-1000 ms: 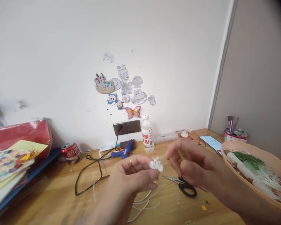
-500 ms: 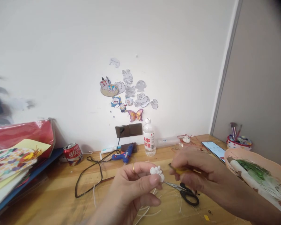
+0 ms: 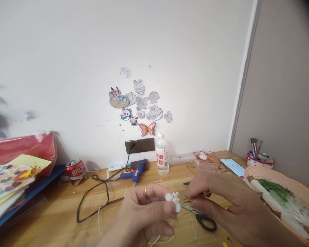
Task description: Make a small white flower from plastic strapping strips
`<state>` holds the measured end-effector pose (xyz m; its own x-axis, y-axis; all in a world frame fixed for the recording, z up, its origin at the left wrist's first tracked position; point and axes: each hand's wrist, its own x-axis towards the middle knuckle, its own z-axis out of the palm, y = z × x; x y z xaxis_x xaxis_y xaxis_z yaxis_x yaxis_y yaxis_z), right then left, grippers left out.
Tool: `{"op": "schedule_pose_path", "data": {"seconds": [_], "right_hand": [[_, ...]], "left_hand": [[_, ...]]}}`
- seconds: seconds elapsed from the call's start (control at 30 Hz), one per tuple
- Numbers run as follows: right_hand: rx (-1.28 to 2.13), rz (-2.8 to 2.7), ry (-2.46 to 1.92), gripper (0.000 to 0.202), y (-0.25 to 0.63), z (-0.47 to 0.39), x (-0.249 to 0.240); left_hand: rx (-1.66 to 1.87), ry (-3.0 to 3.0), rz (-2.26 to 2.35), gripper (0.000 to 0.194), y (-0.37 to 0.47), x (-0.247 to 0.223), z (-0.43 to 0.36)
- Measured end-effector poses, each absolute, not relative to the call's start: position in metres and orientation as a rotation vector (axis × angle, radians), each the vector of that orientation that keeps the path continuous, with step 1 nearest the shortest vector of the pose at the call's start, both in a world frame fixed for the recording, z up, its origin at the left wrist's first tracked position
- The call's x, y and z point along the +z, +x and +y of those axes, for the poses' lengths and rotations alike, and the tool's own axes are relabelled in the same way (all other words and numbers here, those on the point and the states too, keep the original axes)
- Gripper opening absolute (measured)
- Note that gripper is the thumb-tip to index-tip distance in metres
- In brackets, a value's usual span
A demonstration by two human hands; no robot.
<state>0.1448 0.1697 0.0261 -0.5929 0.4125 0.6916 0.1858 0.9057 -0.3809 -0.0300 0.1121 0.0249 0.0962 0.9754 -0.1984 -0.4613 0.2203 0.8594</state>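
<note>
Between thumb and fingers, my left hand (image 3: pixel 149 212) pinches a small white looped cord piece (image 3: pixel 174 201) at the lower middle. My right hand (image 3: pixel 218 202), just to its right, is closed on a thin tool whose dark tips point left toward the white piece without touching it; most of the tool is hidden by the fingers. Black-handled scissors (image 3: pixel 206 222) lie on the wooden table (image 3: pixel 61 209) beneath and between my hands, blades toward the white piece. Loose white cords (image 3: pixel 161 239) lie under my left hand.
A blue glue gun (image 3: pixel 134 174) with a black cable, a water bottle (image 3: pixel 162 154) and a red can (image 3: pixel 76 172) stand or lie near the wall. At right are a phone (image 3: pixel 233 166) and a pink tray (image 3: pixel 305 190) of green and white strands. Papers (image 3: pixel 12 175) are stacked left.
The tool in my right hand has tilted, and its tips now show near the white piece. The white piece has turned slightly in my left hand. The whole view has shifted a little.
</note>
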Motion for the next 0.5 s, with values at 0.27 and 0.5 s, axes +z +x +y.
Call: {"op": "schedule_pose_path", "data": {"seconds": [0.27, 0.5], "right_hand": [[0.306, -2.211, -0.394, 0.009, 0.1441, 0.1681, 0.0272], [0.301, -2.234, -0.407, 0.011, 0.1447, 0.1676, 0.0280]], "left_hand": [[1.168, 0.733, 0.891, 0.019, -0.0281, 0.0239, 0.1102], [1.138, 0.737, 0.862, 0.019, -0.0280, 0.0196, 0.1126]]}}
